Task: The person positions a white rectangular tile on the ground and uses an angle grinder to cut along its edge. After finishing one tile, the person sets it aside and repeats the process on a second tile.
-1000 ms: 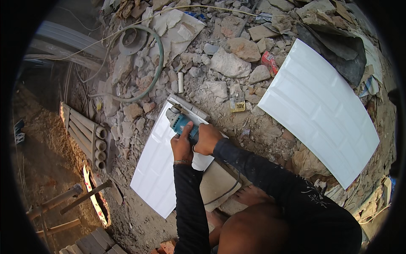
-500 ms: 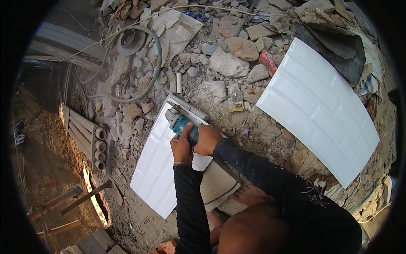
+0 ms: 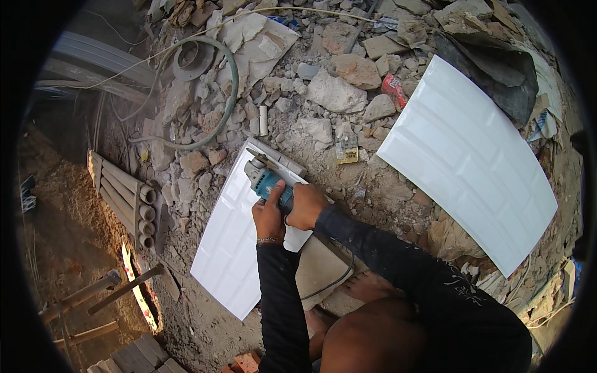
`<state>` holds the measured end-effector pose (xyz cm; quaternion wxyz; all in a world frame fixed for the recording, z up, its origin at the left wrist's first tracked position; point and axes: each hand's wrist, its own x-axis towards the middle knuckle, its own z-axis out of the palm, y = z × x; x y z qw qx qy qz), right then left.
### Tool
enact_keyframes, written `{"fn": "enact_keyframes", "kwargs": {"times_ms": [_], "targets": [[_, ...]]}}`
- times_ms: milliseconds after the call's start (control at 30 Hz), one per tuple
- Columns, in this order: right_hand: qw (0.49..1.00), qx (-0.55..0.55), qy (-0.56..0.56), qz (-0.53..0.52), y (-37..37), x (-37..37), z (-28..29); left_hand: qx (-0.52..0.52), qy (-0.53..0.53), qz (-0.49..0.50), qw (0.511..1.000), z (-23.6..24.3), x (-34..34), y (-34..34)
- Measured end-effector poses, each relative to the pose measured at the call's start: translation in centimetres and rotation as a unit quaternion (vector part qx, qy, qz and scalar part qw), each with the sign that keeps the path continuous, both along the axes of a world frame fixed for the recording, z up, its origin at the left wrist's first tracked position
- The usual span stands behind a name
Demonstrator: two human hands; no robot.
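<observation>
My left hand (image 3: 268, 215) and my right hand (image 3: 303, 205) are both closed around the body of a teal angle grinder (image 3: 264, 180). Its cutting disc points up and left, at the top edge of a white tile (image 3: 222, 264) with a raised brick pattern, on a worn grey block (image 3: 292, 163). Below my right forearm lies a pale beige slab (image 3: 317, 270) with a dark cord (image 3: 336, 281) across it, beside my bare feet. A second white brick-pattern tile (image 3: 469, 165) lies to the right.
Rubble (image 3: 336, 92) surrounds the tiles. At the upper left are a hose (image 3: 233, 93) and cables. Bundled bamboo poles (image 3: 118, 196) lie at the left, above wooden stakes (image 3: 124, 292) and dug earth. Grey bricks (image 3: 130, 363) are at the bottom left, a dark sheet (image 3: 507, 87) upper right.
The grinder and both my hands have shifted very slightly to the right along the tile's top edge since the earlier frames. My grip and everything around look the same.
</observation>
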<state>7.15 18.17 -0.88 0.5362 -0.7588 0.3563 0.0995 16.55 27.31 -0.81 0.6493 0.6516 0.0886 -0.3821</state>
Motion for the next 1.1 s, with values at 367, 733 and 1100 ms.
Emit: {"fn": "enact_keyframes", "kwargs": {"times_ms": [367,733,1100], "targets": [[1.000,0.008,0.009,0.006,-0.1,-0.6,0.2,0.004,-0.006,0.001,1.000,0.3,-0.7,0.0],[1.000,-0.016,0.005,0.019,0.2,-0.5,-0.4,-0.005,-0.002,0.004,1.000,0.2,-0.9,0.0],[1.000,-0.005,0.012,0.021,0.3,-1.3,-0.3,-0.003,0.000,0.003,1.000,0.1,-1.6,0.2]]}}
